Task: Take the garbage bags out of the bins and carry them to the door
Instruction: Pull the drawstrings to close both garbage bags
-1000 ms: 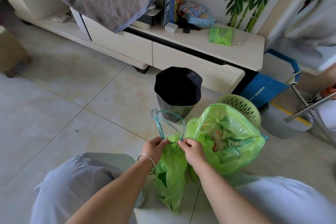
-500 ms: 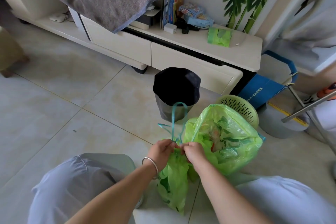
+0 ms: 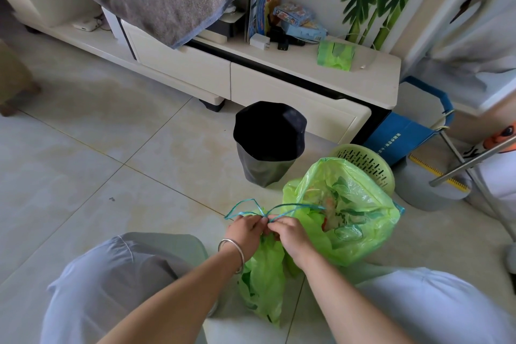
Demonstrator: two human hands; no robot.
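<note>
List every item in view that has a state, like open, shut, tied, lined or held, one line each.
Left hand: pinching the blue drawstring.
Right hand: pinching the drawstring too.
Blue drawstring: looped, knot not finished.
Near green bag: gathered at the neck, on the floor.
Far green bag: mouth open, rubbish showing.
Dark bin: upright, black liner in.
Green basket bin: upright behind the far bag.
Cabinet drawers: shut.

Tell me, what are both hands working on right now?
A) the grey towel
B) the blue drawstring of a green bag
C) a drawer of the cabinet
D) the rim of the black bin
B: the left hand and right hand pinch the blue drawstring at the mouth of the green bag, with its loops spreading to either side.
</note>
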